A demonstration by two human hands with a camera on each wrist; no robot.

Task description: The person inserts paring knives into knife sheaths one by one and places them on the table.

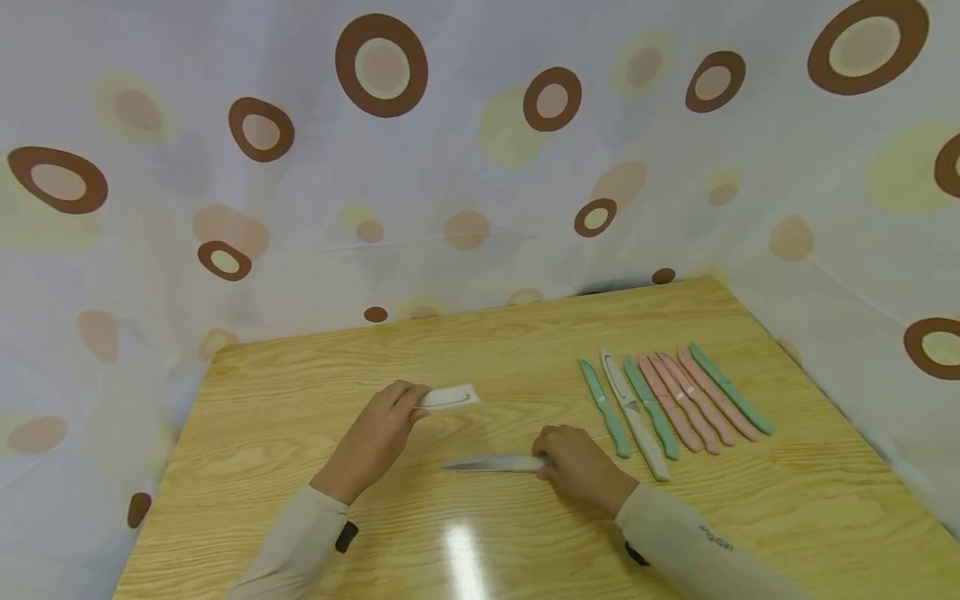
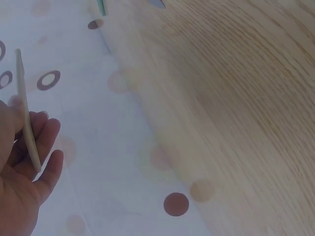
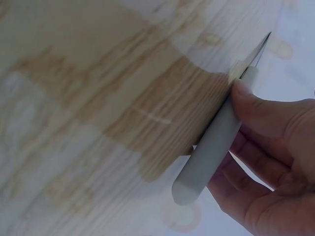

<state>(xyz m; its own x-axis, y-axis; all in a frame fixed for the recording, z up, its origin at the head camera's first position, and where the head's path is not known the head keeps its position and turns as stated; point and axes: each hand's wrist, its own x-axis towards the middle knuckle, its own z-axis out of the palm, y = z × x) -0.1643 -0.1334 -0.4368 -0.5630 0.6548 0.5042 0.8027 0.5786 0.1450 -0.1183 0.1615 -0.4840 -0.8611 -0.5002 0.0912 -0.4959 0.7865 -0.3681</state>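
Observation:
My left hand (image 1: 382, 429) pinches a white blade sheath (image 1: 452, 397) above the table, its free end pointing right. In the left wrist view the sheath (image 2: 28, 118) appears edge-on between thumb and fingers. My right hand (image 1: 577, 465) grips the cream handle (image 1: 528, 463) of a small knife, whose bare blade (image 1: 480, 463) points left toward the space below the sheath. The right wrist view shows the thumb along the handle (image 3: 211, 142) and the blade tip at the far end. Sheath and blade are apart.
Right of my right hand lies a row of sheathed knives: green ones (image 1: 606, 408), a white one (image 1: 634, 417) and several pink ones (image 1: 690, 404). They rest on a wood-grain table (image 1: 322, 383). A patterned curtain (image 1: 450, 167) stands behind the table and along its sides.

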